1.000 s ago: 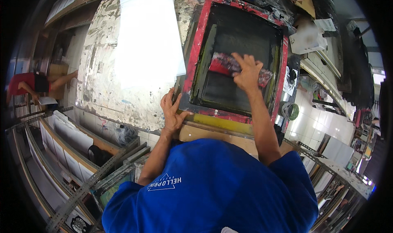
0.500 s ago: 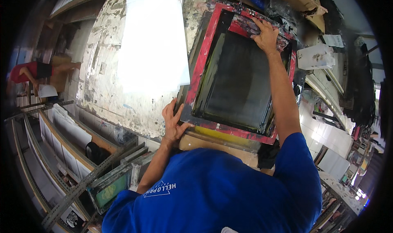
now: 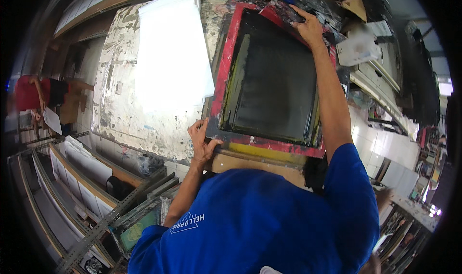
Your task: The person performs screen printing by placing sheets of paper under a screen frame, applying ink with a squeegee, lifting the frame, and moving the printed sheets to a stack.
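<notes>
We see a paint-spotted worktable [image 3: 120, 81] bearing a red-edged screen frame [image 3: 228, 64] at its right. A stack of white sheets [image 3: 173, 57] lies just beside the frame, to its left. The dark mesh [image 3: 274, 81] lies uncovered over most of its area: a second ago the squeegee [image 3: 280, 15] stood mid-mesh, whereas we now find it at the far end, slanted over the frame's far bar. We judge that a pass across the mesh has just ended. The right hand [image 3: 310, 29] grasps the squeegee, arm outstretched. The left hand [image 3: 203, 141] remains at the frame's near left corner, fingers and thumb spread about it; how firmly it grips, we cannot tell.
</notes>
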`<state>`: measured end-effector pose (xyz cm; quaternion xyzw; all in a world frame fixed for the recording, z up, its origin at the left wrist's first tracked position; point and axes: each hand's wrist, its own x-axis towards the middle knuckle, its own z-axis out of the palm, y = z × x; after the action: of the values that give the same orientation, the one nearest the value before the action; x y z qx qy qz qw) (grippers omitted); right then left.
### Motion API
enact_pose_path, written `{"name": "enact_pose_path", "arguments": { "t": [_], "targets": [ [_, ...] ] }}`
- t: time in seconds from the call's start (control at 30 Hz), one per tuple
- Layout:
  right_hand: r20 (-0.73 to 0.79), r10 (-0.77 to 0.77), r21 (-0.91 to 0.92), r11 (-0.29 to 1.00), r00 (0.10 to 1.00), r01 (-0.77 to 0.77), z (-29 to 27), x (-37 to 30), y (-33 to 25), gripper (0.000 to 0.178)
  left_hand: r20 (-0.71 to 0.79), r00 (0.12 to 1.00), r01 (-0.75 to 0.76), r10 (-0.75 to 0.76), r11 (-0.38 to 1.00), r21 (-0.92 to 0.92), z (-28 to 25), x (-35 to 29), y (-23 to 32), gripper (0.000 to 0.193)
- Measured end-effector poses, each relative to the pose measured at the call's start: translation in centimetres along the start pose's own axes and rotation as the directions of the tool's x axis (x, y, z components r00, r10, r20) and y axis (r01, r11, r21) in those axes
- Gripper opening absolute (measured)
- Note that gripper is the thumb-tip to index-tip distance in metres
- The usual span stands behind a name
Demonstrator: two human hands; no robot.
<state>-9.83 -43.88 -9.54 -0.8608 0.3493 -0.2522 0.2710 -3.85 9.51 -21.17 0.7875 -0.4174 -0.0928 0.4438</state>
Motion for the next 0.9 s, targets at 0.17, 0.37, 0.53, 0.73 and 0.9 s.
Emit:
{"name": "enact_pose_path", "arguments": {
  "t": [0.17, 0.37, 0.53, 0.73, 0.9],
  "targets": [
    [0.113, 0.125, 0.385, 0.909, 0.986, -0.159, -2.9, -8.9, -3.7, 0.071, -0.140, 0.990, -0.022, -0.002, 0.985, -0.174, 0.1, 0.7, 1.8, 0.091],
    [0.191, 0.006, -0.044, 0.999, 0.982, 0.002, -8.8, -22.0, -17.0, 0.058, -0.342, 0.936, -0.165, 0.083, 0.961, -0.220, -2.0, 4.3, 6.9, 0.077],
    [0.028, -0.366, -0.333, 0.874, 0.930, 0.354, -11.8, -24.7, -22.7, 0.062, -0.450, 0.892, -0.197, 0.050, 0.938, -0.284, -4.1, 8.9, 12.7, 0.057],
    [-0.182, -0.568, -0.457, 0.772, 0.803, 0.442, -15.9, -18.1, -24.1, 0.055, -0.548, 0.833, -0.323, -0.077, 0.736, -0.595, -5.0, 17.2, 20.3, 0.058],
    [-0.161, -0.505, -0.303, 0.843, 0.848, 0.444, -19.0, -11.2, -26.6, 0.051, -0.523, 0.852, -0.309, 0.004, 0.810, -0.498, 0.9, 25.9, 12.2, 0.037]
  ]
}}
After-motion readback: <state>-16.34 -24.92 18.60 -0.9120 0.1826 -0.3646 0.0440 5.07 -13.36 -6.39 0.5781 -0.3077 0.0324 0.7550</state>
